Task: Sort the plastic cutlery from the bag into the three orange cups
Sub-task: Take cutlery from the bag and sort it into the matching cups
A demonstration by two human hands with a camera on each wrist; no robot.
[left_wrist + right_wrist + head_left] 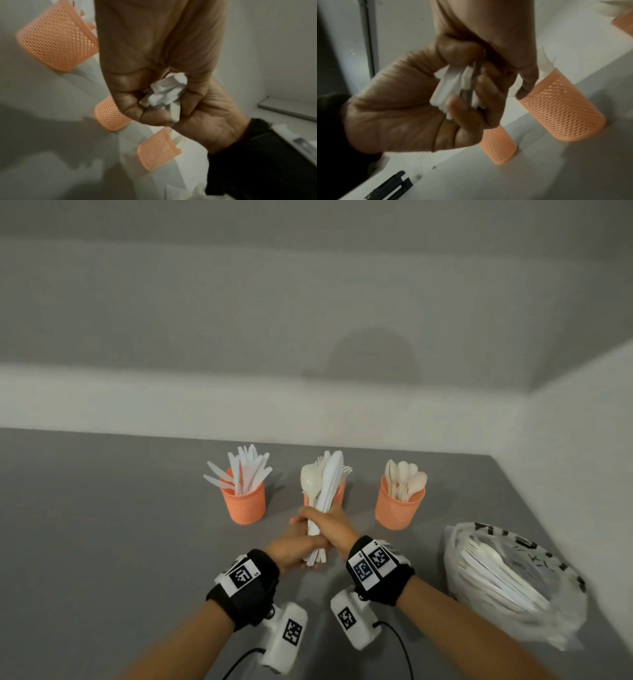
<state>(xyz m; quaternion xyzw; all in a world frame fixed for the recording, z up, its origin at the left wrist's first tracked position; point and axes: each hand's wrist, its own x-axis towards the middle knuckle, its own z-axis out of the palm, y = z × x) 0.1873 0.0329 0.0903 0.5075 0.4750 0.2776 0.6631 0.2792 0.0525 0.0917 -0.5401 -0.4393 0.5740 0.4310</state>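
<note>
Nearest, the left hand and right hand both curl their fingers around one mixed bundle of cutlery, held upright. The bag lies right, still holding cutlery. Beyond stand three cups. Risk: a loosened grip would spill pieces or drop them into the wrong cup.

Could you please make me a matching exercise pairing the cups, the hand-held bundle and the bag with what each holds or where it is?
Things:
1. left cup
2. right cup
3. bundle of cutlery
4. plastic bag

States:
A. lies on the table's right side, cutlery inside
B. holds spoons
C. gripped by both hands
D. holds knives

Pairs: 1-D, 2-B, 3-C, 4-A
</note>
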